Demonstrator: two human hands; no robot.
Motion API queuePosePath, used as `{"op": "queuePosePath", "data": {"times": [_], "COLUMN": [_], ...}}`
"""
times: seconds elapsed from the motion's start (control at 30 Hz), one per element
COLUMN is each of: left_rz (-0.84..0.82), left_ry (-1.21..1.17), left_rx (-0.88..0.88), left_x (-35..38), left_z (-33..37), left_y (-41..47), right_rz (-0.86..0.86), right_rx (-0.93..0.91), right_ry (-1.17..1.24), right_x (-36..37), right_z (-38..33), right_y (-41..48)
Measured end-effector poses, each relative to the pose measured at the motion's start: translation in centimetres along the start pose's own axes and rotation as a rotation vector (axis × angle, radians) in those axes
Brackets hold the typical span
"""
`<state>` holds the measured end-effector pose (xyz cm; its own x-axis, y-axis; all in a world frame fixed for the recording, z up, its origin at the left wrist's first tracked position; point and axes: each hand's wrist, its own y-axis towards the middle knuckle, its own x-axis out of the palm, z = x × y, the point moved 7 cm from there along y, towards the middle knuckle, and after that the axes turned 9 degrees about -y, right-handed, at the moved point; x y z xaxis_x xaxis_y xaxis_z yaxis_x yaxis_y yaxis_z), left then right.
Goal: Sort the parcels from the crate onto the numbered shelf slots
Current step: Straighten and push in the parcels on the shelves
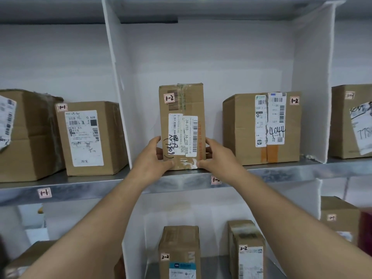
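Both forearms reach up from the bottom corners and meet at the middle slot of the upper shelf point(100, 191)

- left hand point(154, 158) and right hand point(218, 156) clamp the tall cardboard parcel point(181, 106) by its lower half, one on each side edge
- fingers point(156, 140) of the left hand curl round the left edge, with one digit pressed on the front face near the bottom corner; the right hand mirrors this on the right edge
- parcel is upright, narrow face to the camera, with a handwritten 1-2 tag at top left and two shipping labels mid-face
- its base is at the shelf's front lip; can't tell whether it rests there
- shelf slot tag 1-2 point(215, 180) sits on the shelf edge just below the right hand
- slot is bounded by the left white divider point(117, 77) and the right white divider point(314, 97)
- parcel marked 4044 point(241, 127), also tagged 1-2, stands in the same slot to the right, apart from the held one
- parcel tagged 1-1 point(112, 137) is in the slot to the left, above shelf slot tag 1-1 point(44, 192)
- two parcels tagged 2-2 point(179, 242) stand on the shelf below
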<state>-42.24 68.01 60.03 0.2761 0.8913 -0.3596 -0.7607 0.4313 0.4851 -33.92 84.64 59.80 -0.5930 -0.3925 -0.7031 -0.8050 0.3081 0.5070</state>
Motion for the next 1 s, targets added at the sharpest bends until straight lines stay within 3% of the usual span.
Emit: {"op": "queuePosePath", "data": {"times": [0.17, 0.3, 0.4, 0.63, 0.8, 1.0], "left_rz": [0.113, 0.225, 0.303, 0.445, 0.408, 0.343], "left_ry": [-0.018, 0.074, 0.142, 0.127, 0.12, 0.102], "left_rx": [0.079, 0.285, 0.337, 0.287, 0.227, 0.153], "left_x": [-0.8, -2.9, -5.8, -14.2, -18.9, -21.2], "left_z": [0.7, 2.3, 2.3, -0.9, -4.0, -6.8], "left_y": [-2.4, -6.0, -7.5, -7.9, -6.9, -4.4], "right_rz": [0.113, 0.206, 0.262, 0.27, 0.24, 0.151], "right_rx": [0.025, -0.111, -0.197, -0.307, -0.375, -0.246], "right_ry": [-0.099, -0.15, -0.172, -0.161, -0.119, -0.14], "right_x": [-1.1, -2.4, -3.0, 0.8, 5.4, 10.5], "right_z": [0.2, -2.6, -5.5, -12.4, -17.6, -20.9], "right_y": [-1.5, -4.0, -4.9, -5.0, -4.1, -2.0]}}
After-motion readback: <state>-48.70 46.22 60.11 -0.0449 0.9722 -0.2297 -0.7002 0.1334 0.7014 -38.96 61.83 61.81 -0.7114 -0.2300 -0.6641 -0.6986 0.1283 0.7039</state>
